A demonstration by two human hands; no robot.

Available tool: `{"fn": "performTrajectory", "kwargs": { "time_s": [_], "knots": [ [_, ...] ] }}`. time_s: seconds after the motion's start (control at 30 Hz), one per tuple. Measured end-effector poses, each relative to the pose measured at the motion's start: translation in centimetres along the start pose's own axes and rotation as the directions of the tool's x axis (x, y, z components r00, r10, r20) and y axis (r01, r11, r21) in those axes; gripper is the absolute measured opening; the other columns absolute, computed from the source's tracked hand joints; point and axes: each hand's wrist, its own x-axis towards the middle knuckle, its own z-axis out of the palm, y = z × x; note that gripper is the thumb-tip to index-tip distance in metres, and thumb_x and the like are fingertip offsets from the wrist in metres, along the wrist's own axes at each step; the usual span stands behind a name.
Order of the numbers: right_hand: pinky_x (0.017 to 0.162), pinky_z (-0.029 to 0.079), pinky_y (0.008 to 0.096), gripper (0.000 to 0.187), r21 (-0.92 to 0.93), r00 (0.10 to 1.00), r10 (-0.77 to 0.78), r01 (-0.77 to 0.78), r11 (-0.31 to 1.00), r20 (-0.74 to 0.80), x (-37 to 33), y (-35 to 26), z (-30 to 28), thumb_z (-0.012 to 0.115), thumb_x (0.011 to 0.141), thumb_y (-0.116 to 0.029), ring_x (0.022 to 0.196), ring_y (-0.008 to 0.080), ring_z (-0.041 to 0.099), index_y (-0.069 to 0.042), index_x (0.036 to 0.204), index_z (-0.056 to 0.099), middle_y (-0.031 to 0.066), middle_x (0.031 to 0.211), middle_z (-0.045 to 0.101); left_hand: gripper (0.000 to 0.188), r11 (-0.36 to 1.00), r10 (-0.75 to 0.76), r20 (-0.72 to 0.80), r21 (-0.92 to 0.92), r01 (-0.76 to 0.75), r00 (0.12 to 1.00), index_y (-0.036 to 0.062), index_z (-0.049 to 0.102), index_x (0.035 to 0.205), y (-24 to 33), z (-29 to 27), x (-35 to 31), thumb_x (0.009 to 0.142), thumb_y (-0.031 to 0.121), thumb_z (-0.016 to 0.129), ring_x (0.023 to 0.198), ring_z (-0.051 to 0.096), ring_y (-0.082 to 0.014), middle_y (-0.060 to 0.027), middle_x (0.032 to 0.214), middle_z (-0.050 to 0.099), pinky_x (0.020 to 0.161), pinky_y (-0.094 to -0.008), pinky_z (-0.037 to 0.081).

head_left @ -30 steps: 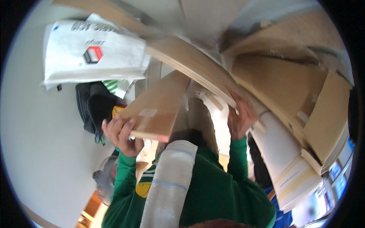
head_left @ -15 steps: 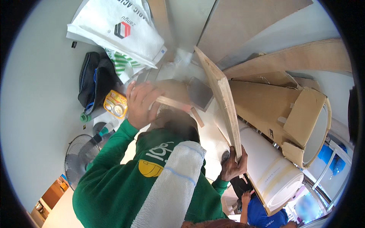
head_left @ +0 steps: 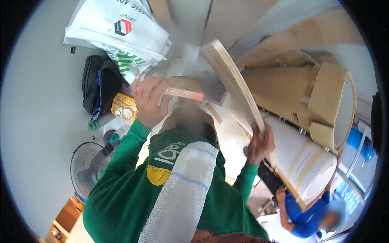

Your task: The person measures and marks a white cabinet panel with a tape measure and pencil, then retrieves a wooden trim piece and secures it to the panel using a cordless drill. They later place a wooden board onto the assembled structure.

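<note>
My left hand [head_left: 150, 100] is closed round a short piece of plywood [head_left: 182, 92] with a reddish end, held in front of my body. My right hand [head_left: 260, 145] grips the lower end of a long plywood board [head_left: 234, 79], which rises from the hand and leans to the left at its top. The two pieces are apart. A white towel [head_left: 180, 194] hangs down over my green top. A dark grey flat piece [head_left: 213, 88] shows between the two pieces of wood, lower down.
At the left are a white sack [head_left: 117, 34], a black bag [head_left: 103, 81], a yellow tub [head_left: 124, 107] and a standing fan [head_left: 90, 164]. At the right are a cardboard box [head_left: 283, 87] and a thick white roll [head_left: 300, 162]. A co-worker in blue [head_left: 302, 214] is at the lower right.
My right hand has moved up and to the right, and the long board's top has shifted left. The left hand keeps its hold. The co-worker shows more fully.
</note>
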Motion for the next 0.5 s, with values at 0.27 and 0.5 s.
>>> {"fn": "performTrajectory", "kwargs": {
  "time_s": [0.27,0.5],
  "knots": [
    [0.081,0.06,0.0496,0.034,-0.067,0.964,-0.25,0.256,0.964,0.087,11.6,2.8,13.5,0.086,0.088,-0.02,0.095,0.0358,0.077,-0.016,0.121,0.077,0.0126,0.103,0.08,0.042,0.999,-0.029,0.066,0.038,0.027,0.997,0.0161,0.077,0.125,1.3,-1.2,-2.3,0.084,0.01,0.084,0.133,0.063,-0.0303,-0.0047,0.127,0.07,0.127,-0.0581,0.03],
    [0.092,0.058,0.0562,0.039,0.009,0.895,-0.348,0.36,0.933,0.278,20.1,9.1,25.5,0.083,0.094,-0.031,0.107,0.0406,0.076,-0.021,0.131,0.074,0.014,0.114,0.081,0.043,0.99,-0.099,0.112,0.11,0.087,0.989,0.0152,0.076,0.124,2.1,-1.6,-3.0,0.082,0.009,0.079,0.134,0.063,-0.0316,-0.0058,0.126,0.07,0.13,-0.0629,0.025]
  ]
}}
